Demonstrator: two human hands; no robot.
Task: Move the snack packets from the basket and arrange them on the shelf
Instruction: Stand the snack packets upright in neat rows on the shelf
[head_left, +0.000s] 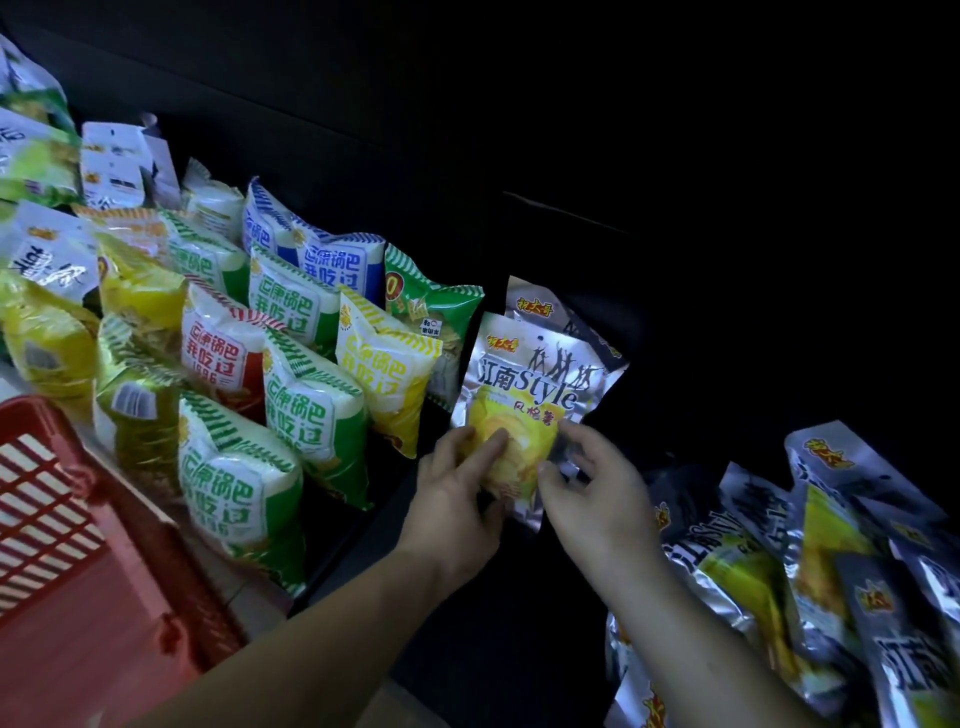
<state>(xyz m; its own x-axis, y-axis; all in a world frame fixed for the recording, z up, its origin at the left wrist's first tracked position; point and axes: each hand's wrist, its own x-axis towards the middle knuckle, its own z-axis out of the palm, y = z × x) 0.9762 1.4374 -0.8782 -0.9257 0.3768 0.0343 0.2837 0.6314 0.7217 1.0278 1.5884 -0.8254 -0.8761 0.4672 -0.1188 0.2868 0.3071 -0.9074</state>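
A silver snack packet (524, 384) with a yellow chip picture stands upright on the dark shelf (675, 322). My left hand (457, 499) grips its lower left edge, with the thumb across the front. My right hand (597, 483) pinches its lower right corner. A second silver packet (540, 306) stands right behind it. The red basket (78, 545) sits at the lower left, its inside mostly out of view.
Rows of green, yellow, red and blue snack bags (291, 364) fill the shelf to the left. A pile of silver packets (810, 571) lies at the lower right. The back of the shelf is dark.
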